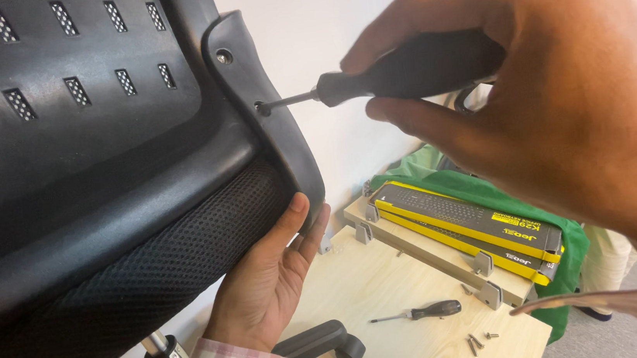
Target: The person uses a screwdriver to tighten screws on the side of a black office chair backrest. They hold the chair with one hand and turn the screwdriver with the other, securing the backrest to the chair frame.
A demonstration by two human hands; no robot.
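Note:
My right hand (559, 93) grips a black-handled screwdriver (401, 70) whose tip sits in a screw hole (262, 108) on the black plastic bracket (265, 106) of an office chair back (70, 109). A second screw hole (223, 56) shows higher on the bracket. My left hand (269, 273), in a pink checked sleeve, presses from below against the bracket's lower end and the mesh seat cushion (149, 281).
A wooden board (393, 304) lies below with a small black-handled screwdriver (425, 311), loose screws (478, 339) and metal brackets (489, 291). A black-and-yellow box (471, 226) rests on green cloth (475, 187). A black armrest (322, 342) and chrome chair post (162, 353) sit lower left.

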